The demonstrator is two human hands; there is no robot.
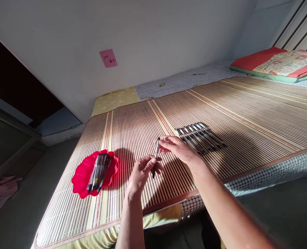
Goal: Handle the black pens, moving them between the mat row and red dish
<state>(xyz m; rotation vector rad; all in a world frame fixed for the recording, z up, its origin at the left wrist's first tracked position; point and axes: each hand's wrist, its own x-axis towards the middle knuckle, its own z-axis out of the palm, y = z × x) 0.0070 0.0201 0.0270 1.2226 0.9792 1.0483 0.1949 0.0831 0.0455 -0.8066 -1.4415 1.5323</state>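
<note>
Both hands grip one dark pen (156,154) that stands nearly upright above the bamboo mat (148,117). My left hand (142,171) pinches its lower part, fingers curled. The upper part is pinched by the fingers of my right hand (178,148). To the left, a red scalloped plate (83,174) holds several dark pens (99,167) lying side by side. Just right of my right hand, a row of several more pens (201,136) lies on the mat.
The mat covers a bed against a white wall with a pink note (108,57). A red and floral pillow (280,64) lies at the far right. The bed's front edge (169,204) runs just below my hands; the floor lies to the left.
</note>
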